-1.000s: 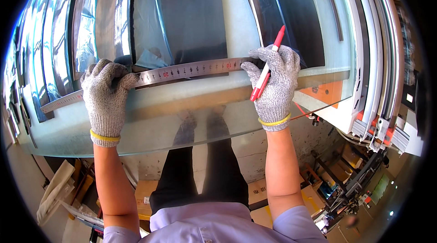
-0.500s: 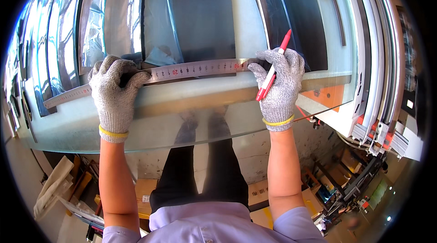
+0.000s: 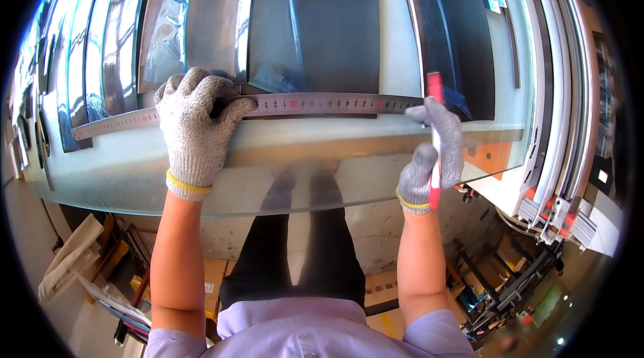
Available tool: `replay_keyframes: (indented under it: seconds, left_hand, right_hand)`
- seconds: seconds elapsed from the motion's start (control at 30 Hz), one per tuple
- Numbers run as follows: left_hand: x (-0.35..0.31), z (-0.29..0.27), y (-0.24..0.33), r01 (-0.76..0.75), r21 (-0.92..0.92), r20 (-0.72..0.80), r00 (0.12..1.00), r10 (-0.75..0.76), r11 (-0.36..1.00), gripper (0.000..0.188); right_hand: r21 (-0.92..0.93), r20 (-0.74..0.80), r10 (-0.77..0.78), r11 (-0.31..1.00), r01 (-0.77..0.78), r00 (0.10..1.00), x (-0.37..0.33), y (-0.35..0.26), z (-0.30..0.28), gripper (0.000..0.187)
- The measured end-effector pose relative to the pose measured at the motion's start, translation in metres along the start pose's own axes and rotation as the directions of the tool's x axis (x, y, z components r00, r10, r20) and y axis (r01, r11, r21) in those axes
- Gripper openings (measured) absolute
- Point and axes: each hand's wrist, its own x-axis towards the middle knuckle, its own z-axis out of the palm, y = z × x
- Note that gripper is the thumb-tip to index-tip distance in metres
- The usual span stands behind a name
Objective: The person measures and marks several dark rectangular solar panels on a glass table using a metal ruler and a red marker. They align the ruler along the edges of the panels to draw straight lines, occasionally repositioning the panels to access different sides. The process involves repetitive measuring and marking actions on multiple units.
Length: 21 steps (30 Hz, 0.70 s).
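Observation:
A long steel ruler (image 3: 322,103) lies crosswise over the near ends of several dark flat strips on a glass tabletop (image 3: 302,198). My left hand (image 3: 196,126), in a grey knit glove with a yellow cuff, is closed on it left of its middle, thumb on the near edge. My right hand (image 3: 439,146), gloved alike and slightly blurred, is at the ruler's right end, its index fingertip by the tip. It holds a red and white marker pen (image 3: 435,135) upright along the palm. Beneath the ruler, the wide dark sheet (image 3: 339,29) ends just past the ruler's near edge.
More film-covered strips (image 3: 94,42) run away from me at the left. A dark panel (image 3: 463,42) lies at the right. Metal rails (image 3: 567,89) border the table's right side. Cardboard (image 3: 376,287) and a dark metal frame (image 3: 510,284) are below the table's curved front edge.
The ruler and strips appear farther right in view. My right hand has turned and its thumb has come away from the ruler. The pen has swung from slanted to nearly upright.

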Motion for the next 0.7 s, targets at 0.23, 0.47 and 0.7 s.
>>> replay_keyframes:
  seconds: [0.23,0.47,0.7]
  left_hand:
    - [0.001,0.001,-0.002,-0.009,-0.015,0.001,1.000,0.009,1.000,0.026]
    - [0.000,0.003,-0.005,-0.026,-0.010,-0.008,1.000,0.026,1.000,0.028]
    - [-0.001,0.004,-0.006,-0.027,0.000,-0.003,1.000,0.027,1.000,0.029]
  right_hand:
    - [0.209,0.289,0.007,0.975,-0.070,0.957,-0.005,-0.030,0.037,0.023]
    - [0.159,0.214,0.212,0.956,-0.248,0.953,-0.003,-0.034,0.051,0.021]
    - [0.089,0.288,0.086,0.989,-0.115,0.954,0.000,-0.032,0.050,0.014]
